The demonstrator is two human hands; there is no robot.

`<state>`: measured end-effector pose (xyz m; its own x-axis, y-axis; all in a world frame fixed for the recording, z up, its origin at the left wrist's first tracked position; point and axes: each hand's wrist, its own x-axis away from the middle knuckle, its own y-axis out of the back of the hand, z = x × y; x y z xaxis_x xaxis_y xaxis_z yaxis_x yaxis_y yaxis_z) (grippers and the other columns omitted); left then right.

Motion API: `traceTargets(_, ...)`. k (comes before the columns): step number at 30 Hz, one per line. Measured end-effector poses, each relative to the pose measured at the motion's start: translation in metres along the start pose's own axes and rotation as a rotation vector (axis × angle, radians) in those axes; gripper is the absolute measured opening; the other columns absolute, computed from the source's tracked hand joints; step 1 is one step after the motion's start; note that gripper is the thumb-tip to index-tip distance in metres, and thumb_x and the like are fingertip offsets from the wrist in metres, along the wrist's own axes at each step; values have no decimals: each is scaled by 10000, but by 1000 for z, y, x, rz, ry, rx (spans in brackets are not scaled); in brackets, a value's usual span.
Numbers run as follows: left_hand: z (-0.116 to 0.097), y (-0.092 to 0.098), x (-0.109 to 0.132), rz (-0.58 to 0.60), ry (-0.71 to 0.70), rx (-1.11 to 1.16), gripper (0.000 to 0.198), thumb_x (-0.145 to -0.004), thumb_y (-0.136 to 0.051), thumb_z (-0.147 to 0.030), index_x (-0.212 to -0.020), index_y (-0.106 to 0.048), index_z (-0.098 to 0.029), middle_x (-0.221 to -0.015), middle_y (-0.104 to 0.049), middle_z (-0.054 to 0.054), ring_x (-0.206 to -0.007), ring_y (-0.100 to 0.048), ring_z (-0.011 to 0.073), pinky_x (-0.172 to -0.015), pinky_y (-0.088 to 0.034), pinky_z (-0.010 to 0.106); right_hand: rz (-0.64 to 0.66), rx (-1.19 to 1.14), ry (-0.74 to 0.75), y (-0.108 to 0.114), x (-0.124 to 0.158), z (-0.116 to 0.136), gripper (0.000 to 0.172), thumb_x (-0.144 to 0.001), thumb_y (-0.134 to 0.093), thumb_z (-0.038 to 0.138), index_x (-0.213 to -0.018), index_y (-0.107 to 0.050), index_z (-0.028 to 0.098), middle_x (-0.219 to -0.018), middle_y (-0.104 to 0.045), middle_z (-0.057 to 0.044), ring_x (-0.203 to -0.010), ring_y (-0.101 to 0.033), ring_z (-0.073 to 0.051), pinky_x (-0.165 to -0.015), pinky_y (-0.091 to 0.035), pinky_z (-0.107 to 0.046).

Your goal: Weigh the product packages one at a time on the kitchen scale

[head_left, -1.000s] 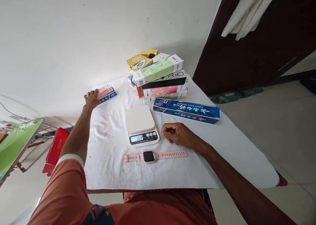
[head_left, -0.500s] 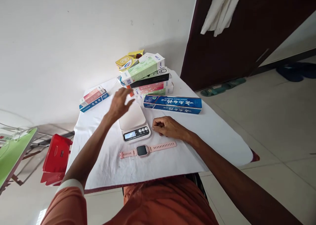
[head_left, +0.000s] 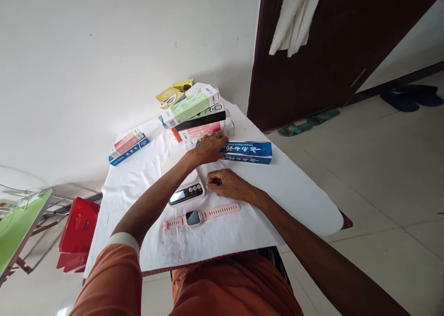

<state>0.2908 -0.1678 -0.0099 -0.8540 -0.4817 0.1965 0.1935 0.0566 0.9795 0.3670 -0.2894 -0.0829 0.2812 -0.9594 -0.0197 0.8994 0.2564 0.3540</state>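
Note:
My left hand (head_left: 210,148) lies over the left end of a long blue toothpaste box (head_left: 248,152), its fingers closed across the top and hiding that end. Loosely curled on the cloth, my right hand (head_left: 229,185) holds nothing that I can see. It rests just right of a white digital scale (head_left: 186,194) with a lit display. My left forearm covers part of the scale's pan. Nearer to me lies a pink-strapped smartwatch (head_left: 193,218), stretched out flat with a dark screen.
Behind the toothpaste box stands a pile of cartons, with a green one (head_left: 190,105) on top and yellow boxes (head_left: 169,95) beside it. A small pink carton (head_left: 126,141) sits on a blue box (head_left: 129,153) at left. A red plastic bin (head_left: 79,226) stands beyond the table's left edge.
My left hand has gone from above the scale to the right and closed over the toothpaste box's left end. My right hand stays curled beside the scale. The view has shifted slightly.

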Motion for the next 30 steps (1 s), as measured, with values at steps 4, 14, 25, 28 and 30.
traceTargets(4,-2,4,3,-79,-63,22,455,-861,-737,-221,-1278,-564,-161,-1306,-602,141,-1236,-570,307,-1024,-447,457,-2,14,-9,1,0,1,127,-778,-549,213,-652,-541,203,-585,-596,27,-571,-560,-136,-588,-396,-271)
traceTargets(14,9,48,104,-466,-82,135,466,-913,-718,-325,-1329,-534,-224,-1243,-609,104,-1146,-589,277,-968,-479,437,59,-67,-65,4,4,8,146,-788,-581,303,-682,-542,211,-615,-595,20,-567,-548,-136,-571,-421,-265)
traceTargets(25,60,-20,203,-332,310,274,410,-900,-720,-349,-1273,-606,-224,-1138,-644,88,-1052,-626,271,-910,-508,439,86,-136,-142,3,4,2,239,-830,-624,401,-727,-563,194,-581,-566,29,-545,-490,-111,-504,-404,-237)
traceTargets(28,64,-28,204,-298,329,288,421,-904,-712,-368,-1286,-613,-223,-1144,-652,93,-1066,-632,283,-926,-506,458,84,-142,-150,4,3,3,250,-829,-633,417,-739,-574,191,-580,-573,25,-535,-486,-108,-497,-402,-238)
traceTargets(30,66,-30,202,-282,331,298,431,-913,-701,-395,-1302,-617,-232,-1157,-657,96,-1087,-635,290,-948,-505,475,83,-148,-155,4,3,4,247,-823,-639,415,-742,-576,190,-582,-575,25,-530,-483,-105,-499,-402,-238)
